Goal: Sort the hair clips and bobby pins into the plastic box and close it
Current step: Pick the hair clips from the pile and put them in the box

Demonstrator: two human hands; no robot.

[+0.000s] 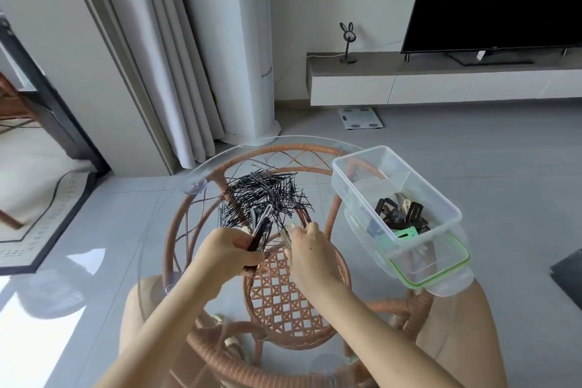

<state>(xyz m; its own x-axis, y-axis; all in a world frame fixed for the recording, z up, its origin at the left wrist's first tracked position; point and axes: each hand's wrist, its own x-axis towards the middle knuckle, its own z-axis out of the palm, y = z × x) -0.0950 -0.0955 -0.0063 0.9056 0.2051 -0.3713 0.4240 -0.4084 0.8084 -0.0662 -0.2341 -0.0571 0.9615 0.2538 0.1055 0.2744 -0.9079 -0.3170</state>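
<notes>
The right hand [307, 246] covers whatever it pinches; the lid [441, 268] lies partly hidden under the plastic box [393, 198]; the television [494, 0] is cropped by the frame's edge.

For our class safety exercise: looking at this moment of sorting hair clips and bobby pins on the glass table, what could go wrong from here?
1. The plastic box sits on its lid at the glass table's right edge and seems to overhang; a nudge might tip it off.
2. The bobby pins lie in a loose tangle, so lifting clips could drag some onto the floor.
3. The left hand holds several black clips; one may slip.
</notes>
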